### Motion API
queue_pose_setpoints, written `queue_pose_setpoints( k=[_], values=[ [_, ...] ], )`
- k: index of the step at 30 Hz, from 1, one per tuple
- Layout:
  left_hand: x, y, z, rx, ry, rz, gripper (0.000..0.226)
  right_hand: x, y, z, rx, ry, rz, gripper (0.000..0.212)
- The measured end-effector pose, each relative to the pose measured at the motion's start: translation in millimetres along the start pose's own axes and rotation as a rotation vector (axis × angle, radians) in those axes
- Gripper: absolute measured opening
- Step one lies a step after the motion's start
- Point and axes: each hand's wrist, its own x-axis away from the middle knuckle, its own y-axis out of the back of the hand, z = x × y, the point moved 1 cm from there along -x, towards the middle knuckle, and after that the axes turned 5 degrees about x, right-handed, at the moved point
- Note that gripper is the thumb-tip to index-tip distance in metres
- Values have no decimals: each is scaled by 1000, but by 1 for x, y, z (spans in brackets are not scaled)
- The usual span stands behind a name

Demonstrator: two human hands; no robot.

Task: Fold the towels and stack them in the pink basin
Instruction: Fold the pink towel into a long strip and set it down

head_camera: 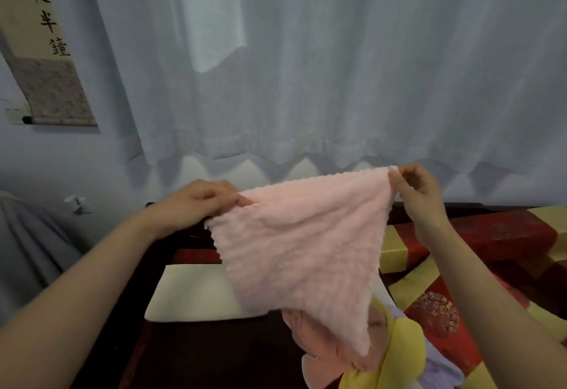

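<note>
A light pink fluffy towel (300, 247) hangs spread in the air in front of me. My left hand (199, 201) pinches its upper left corner and my right hand (420, 189) pinches its upper right corner, held a little higher. The towel's lower corner droops over a heap of other towels: a darker pink one (325, 355), a yellow one (402, 342) and a lilac one (441, 370), all crumpled at the bottom right. The pink basin is not in view.
A dark wooden table (190, 355) lies below, with a cream pad (196, 293) on it. Red and gold patterned cushions (491, 241) fill the right side. A pale curtain (306, 66) hangs behind, and a calligraphy scroll (43, 60) is on the left wall.
</note>
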Motion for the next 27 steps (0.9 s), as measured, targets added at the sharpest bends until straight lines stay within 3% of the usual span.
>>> queue_pose_setpoints(
  k=[3, 6, 8, 10, 13, 17, 20, 27],
  values=[
    [-8, 17, -3, -268, -72, -1, 46, -1, -7, 8, -7, -17, 24, 14],
    [-7, 6, 11, -374, -66, -26, 48, 1, -17, 18, 7, 11, 82, 13],
    [-3, -22, 30, -429, -59, -11, 66, 3, -26, 30, 96, 102, 124, 14],
    [1, -64, 59, -411, -7, 5, 92, 2, -35, 46, 171, 221, 156, 17],
    [6, -134, 97, -214, 104, -18, 106, -1, -47, 67, 262, 366, 244, 16],
    [-2, -199, 98, -26, 126, -120, 81, -3, -48, 83, 344, 487, 344, 12],
    [-15, -225, 88, -2, 105, -167, 79, -3, -43, 86, 321, 499, 336, 11],
    [-24, -228, 82, -81, 27, -86, 37, -6, -29, 79, 245, 449, 366, 12]
  ],
)
